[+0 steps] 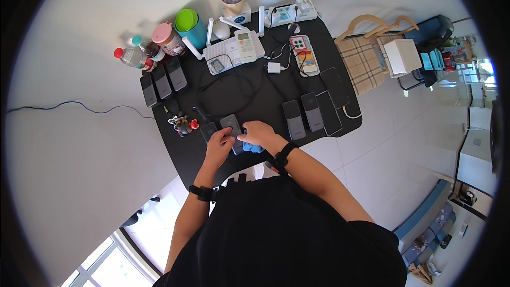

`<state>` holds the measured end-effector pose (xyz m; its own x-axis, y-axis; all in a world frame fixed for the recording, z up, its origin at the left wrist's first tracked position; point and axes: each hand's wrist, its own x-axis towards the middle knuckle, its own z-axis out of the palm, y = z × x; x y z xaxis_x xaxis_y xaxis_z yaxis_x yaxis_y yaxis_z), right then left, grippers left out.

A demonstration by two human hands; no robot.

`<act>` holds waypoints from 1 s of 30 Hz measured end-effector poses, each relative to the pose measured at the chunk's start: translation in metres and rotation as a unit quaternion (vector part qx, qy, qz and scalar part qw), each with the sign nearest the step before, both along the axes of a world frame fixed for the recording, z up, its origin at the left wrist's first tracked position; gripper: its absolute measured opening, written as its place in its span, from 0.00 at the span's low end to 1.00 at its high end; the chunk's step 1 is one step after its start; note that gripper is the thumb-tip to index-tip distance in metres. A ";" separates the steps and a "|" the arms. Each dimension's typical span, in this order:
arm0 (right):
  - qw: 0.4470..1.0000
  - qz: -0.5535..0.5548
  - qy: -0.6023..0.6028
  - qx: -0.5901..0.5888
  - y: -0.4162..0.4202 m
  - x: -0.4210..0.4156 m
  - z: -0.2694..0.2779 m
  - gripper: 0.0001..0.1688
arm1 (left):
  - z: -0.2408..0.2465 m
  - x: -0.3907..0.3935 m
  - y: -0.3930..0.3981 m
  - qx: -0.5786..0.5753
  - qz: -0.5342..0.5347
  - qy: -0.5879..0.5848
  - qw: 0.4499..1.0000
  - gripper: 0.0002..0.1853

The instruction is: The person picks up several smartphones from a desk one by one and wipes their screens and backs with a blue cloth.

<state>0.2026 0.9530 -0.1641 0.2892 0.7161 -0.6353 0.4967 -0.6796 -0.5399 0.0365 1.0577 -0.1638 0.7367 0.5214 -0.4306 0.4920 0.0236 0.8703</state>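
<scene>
A grey power bank (230, 121) lies on the black table in front of me, between my two hands. My left hand (218, 147) reaches its left side, index finger and thumb at its surface; whether they grip it is unclear. My right hand (259, 132) is curled over a blue cloth (253, 148) at the power bank's right side, its thumb close to the casing. A second dark power bank (208, 130) lies just left, partly covered by my left hand. Keychains with small figures (183, 124) rest farther left.
More power banks stand in a row at left (162, 81) and lie at right (293, 119), beside dark phones (329, 113). A black cable (239, 113) loops mid-table. Behind are a router (223, 56), remote (245, 46), power strip (285, 15), phone (305, 56), bottles (133, 59) and tumbler (191, 28).
</scene>
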 end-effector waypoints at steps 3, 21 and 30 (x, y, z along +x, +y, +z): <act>0.999 -0.029 -0.035 0.031 -0.028 0.012 0.014 0.30 | 0.000 0.005 -0.003 0.003 -0.008 0.006 1.000 0.23; 0.977 -0.143 -0.147 -0.059 -0.114 0.066 0.028 0.40 | -0.005 0.102 -0.085 -0.267 0.008 0.084 0.960 0.36; 0.992 -0.075 -0.048 0.091 -0.105 0.064 0.067 0.35 | -0.002 0.095 -0.100 -0.352 0.112 -0.111 0.923 0.34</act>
<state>0.2668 0.8482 -0.0969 0.4541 0.7607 -0.4638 0.4514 -0.6452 -0.6163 0.1315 0.9581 -0.1655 0.7545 0.3203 -0.5729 0.2183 0.7007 0.6793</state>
